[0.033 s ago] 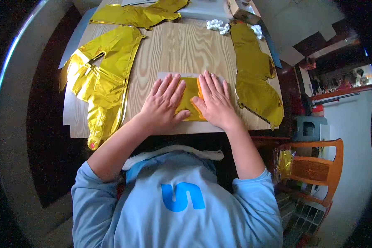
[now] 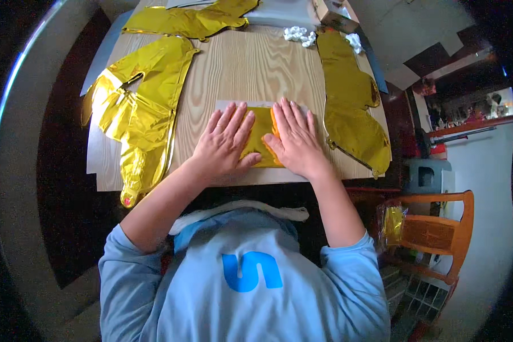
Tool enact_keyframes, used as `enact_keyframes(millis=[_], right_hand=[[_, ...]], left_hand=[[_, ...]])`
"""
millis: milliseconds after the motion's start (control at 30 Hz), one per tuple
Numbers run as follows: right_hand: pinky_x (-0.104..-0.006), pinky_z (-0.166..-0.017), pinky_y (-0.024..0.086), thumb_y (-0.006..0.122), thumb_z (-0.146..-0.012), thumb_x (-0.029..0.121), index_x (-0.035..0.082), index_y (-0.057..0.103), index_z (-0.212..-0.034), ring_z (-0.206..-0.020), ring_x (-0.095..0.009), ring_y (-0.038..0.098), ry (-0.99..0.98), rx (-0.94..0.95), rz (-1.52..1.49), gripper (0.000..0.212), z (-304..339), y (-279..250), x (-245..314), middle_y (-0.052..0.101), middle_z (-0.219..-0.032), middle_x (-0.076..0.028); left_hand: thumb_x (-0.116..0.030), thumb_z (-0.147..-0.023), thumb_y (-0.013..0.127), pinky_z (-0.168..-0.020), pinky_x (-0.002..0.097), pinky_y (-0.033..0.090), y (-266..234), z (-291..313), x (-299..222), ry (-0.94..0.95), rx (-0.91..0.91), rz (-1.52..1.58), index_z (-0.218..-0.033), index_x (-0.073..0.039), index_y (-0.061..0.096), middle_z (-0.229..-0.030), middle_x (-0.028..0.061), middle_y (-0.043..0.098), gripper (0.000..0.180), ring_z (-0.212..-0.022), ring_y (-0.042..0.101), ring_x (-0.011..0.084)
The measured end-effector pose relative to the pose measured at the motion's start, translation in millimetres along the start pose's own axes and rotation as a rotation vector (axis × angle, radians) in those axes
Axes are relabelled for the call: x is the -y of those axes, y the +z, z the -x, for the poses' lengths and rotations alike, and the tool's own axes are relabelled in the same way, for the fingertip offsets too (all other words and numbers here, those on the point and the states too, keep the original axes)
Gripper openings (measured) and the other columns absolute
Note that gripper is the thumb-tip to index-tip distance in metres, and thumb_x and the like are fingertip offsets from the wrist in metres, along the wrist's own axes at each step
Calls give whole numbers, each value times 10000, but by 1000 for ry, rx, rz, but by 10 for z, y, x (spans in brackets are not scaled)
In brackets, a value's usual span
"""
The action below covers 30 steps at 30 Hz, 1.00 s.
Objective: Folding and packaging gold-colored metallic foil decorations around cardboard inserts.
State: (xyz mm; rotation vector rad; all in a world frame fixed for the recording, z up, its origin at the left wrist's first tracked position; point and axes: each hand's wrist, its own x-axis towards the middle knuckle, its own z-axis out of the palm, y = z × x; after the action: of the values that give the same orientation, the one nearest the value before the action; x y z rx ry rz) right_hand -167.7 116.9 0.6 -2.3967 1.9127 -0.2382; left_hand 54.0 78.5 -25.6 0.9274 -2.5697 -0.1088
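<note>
My left hand (image 2: 225,142) lies flat, fingers together and thumb out, on the left side of a folded gold foil balloon (image 2: 266,139). On its right side my right hand (image 2: 296,137) presses palm down, fingers stretched. Orange reflections show along the foil beside both hands. A pale flat sheet (image 2: 262,104) lies under the foil and shows past its far edge. Much of the foil's left and right sides is hidden under my palms. Neither hand grips anything.
Flat gold foil balloons lie at the left (image 2: 148,108), far left (image 2: 194,20) and right (image 2: 350,102) of the wooden table (image 2: 239,68). White bundles (image 2: 300,36) and a box (image 2: 336,16) sit at the back. A wooden chair (image 2: 430,231) holding a packet (image 2: 393,224) stands right.
</note>
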Motion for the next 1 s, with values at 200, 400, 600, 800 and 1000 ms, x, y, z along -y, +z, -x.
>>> enact_keyframes(millis=[200, 400, 600, 800, 1000], right_hand=[[-528, -1210, 50, 432, -1002, 480, 41, 198, -1560, -1504, -354, 160, 13, 17, 32, 748, -12, -15, 12, 180, -1621, -199], [-429, -1217, 136, 422, -1048, 410, -8, 178, -1549, -1514, -314, 144, 121, -73, -996, 696, 18, -343, -212, 155, -1626, -213], [-481, -1208, 150, 431, -1040, 382, -35, 241, -1522, -1473, -357, 262, 52, -124, -561, 664, 1, -491, -123, 308, -1559, -253], [-576, -1188, 120, 485, -994, 386, 10, 272, -1525, -1477, -351, 247, 15, -127, 47, 684, 43, 59, 54, 260, -1593, -205], [-598, -1181, 110, 514, -965, 415, -21, 272, -1515, -1475, -385, 226, 44, -72, 22, 743, 31, 54, 101, 233, -1591, -236]], left_hand=[[-592, -946, 467, -1188, 531, 188, 19, 26, 0, 1, 7, -24, -1502, 11, 316, -1563, 267, 273, 834, -1468, 237, 412], [-548, -979, 459, -1225, 457, 97, -340, -76, 224, -191, 45, 601, -1550, 4, 176, -1602, 264, 168, 843, -1503, 139, 379], [-401, -976, 535, -1206, 501, 160, -270, -211, -117, -161, -9, 139, -1505, 22, 280, -1568, 249, 276, 724, -1475, 233, 386], [-543, -933, 508, -1159, 562, 230, 144, -188, -179, -116, -73, -19, -1451, 57, 379, -1526, 274, 343, 804, -1434, 313, 408], [-594, -924, 489, -1146, 577, 246, 184, -96, -136, -90, -118, -10, -1449, 60, 379, -1519, 306, 334, 846, -1439, 298, 435]])
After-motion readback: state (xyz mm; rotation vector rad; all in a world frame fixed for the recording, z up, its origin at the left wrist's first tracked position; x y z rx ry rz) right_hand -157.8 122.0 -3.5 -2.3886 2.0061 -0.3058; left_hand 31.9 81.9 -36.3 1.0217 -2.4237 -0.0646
